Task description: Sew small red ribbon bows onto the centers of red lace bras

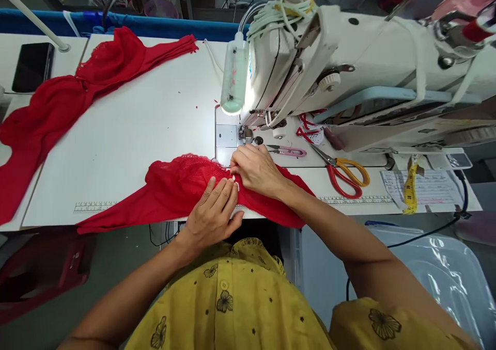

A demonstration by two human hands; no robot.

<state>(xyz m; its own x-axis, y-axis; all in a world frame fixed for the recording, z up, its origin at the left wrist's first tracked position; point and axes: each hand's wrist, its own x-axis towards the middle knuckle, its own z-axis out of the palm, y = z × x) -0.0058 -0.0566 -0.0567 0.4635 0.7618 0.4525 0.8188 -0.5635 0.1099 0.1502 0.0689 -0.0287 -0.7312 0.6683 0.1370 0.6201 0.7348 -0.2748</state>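
Observation:
A red lace-trimmed bra (174,185) lies along the front edge of the white sewing table, in front of the sewing machine's needle area. My left hand (215,210) rests on it with the fingers stretched out flat near its middle. Just to the right, my right hand (258,169) is closed, its fingertips pinching the fabric at the middle of the bra. A small white piece (235,182) shows between the two hands; its kind cannot be made out. The right part of the bra passes under my right wrist.
The sewing machine (372,45) with a lit lamp (235,76) stands behind my hands. Pink thread snips (289,151), scissors (344,174) and a yellow tape measure (411,190) lie rightward. Another red bra (65,102) and a phone (33,67) are at the left.

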